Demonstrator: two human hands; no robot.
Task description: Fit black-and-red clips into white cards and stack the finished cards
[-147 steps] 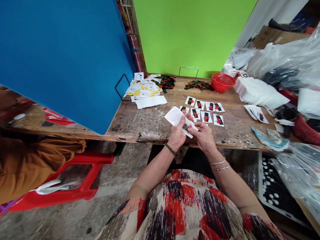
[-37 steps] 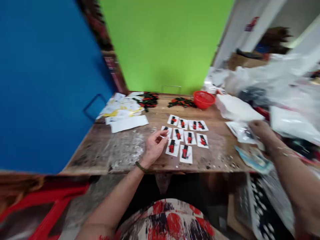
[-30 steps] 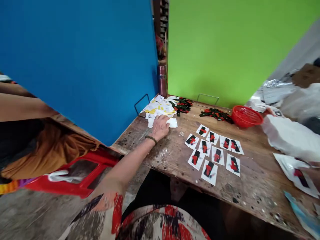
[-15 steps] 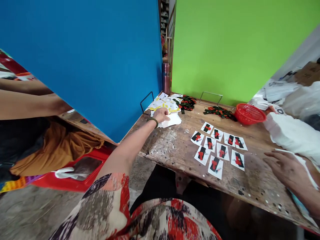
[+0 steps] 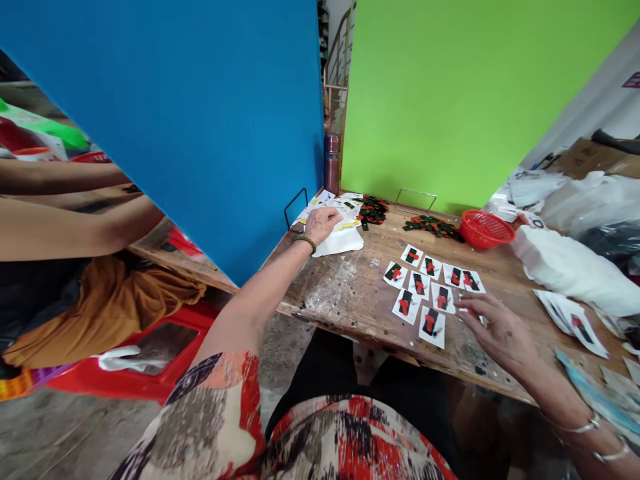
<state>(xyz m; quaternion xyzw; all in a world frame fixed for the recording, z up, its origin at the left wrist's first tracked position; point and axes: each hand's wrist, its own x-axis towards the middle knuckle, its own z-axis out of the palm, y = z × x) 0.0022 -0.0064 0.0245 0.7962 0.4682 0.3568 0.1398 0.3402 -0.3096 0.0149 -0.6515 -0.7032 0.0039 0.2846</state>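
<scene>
Right hand [image 5: 501, 331] moved in over laid-out cards [image 5: 419, 285], fingers apart; left hand [image 5: 321, 225] at paper pile [image 5: 350, 212], grip unclear.

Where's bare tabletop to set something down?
The tabletop is bare between the white paper stack and the white cards; a smaller patch lies beyond the right hand, toward the red basket. Crowded: back left, paper slips around the left hand.

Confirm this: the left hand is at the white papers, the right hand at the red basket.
No: the right hand is at the cards, not the basket, as the head view shows. The left hand is at the papers.
</scene>
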